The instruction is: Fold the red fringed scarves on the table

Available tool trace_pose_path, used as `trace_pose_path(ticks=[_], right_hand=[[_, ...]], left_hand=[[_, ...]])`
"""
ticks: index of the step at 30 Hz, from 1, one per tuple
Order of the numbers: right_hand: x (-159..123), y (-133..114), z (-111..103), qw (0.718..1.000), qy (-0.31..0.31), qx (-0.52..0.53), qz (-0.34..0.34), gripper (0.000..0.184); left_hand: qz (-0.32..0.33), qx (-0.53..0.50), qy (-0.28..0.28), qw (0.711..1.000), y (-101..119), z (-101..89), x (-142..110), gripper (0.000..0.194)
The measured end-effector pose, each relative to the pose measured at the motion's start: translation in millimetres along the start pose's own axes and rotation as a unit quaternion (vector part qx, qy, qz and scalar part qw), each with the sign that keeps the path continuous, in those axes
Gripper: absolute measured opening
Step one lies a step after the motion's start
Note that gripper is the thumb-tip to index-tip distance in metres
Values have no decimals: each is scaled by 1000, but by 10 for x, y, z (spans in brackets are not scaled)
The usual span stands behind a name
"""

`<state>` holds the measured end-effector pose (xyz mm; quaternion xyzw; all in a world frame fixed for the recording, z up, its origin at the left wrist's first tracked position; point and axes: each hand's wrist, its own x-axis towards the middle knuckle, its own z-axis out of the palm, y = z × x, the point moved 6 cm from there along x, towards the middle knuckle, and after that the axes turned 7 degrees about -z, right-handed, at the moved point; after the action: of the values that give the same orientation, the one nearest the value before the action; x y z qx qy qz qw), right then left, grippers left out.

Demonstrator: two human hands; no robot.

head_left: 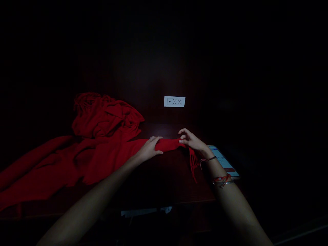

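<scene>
With the right grip (pixel 193 141) pinching the red fringed cloth (pixel 170 145), align its edges evenly using the left grip (pixel 149 149), spread at the right's nine o'clock.

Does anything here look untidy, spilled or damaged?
No spill or damage shows, though darkness hides much. Only the red fringed cloth heap looks untidy: crumpled, unlike the smoother red cloth strip in the right hand.

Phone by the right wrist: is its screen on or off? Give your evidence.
On: the phone glows pale in the dark, showing text and a red bar; the right forearm hides part.
</scene>
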<state>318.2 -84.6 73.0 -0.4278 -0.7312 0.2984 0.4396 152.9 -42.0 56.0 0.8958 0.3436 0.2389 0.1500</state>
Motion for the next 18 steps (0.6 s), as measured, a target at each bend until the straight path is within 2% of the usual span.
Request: trace_pose_path(ticks=[2, 5, 9, 12, 15, 18], right_hand=[[0, 13, -2, 1000, -2, 26, 14, 37], [4, 45, -21, 999, 0, 18, 35, 39], [-4, 40, -37, 999, 6, -32, 25, 44], [-28, 11, 59, 994, -48, -102, 10, 59], [-42, -5, 227, 974, -125, -188, -4, 72], [-1, -48, 361, 957, -125, -259, -38, 70]], left_hand=[[-15, -9, -15, 1000, -11, -22, -5, 57], [-25, -27, -32, 999, 3, -52, -21, 47], [-27, 3, 3, 1000, 2, -150, -22, 37], [-21, 65, 10, 998, -51, -193, -16, 31], [-31, 146, -7, 989, -142, -192, -16, 26], [-54, 230, -11, 972, -225, -188, -18, 25]])
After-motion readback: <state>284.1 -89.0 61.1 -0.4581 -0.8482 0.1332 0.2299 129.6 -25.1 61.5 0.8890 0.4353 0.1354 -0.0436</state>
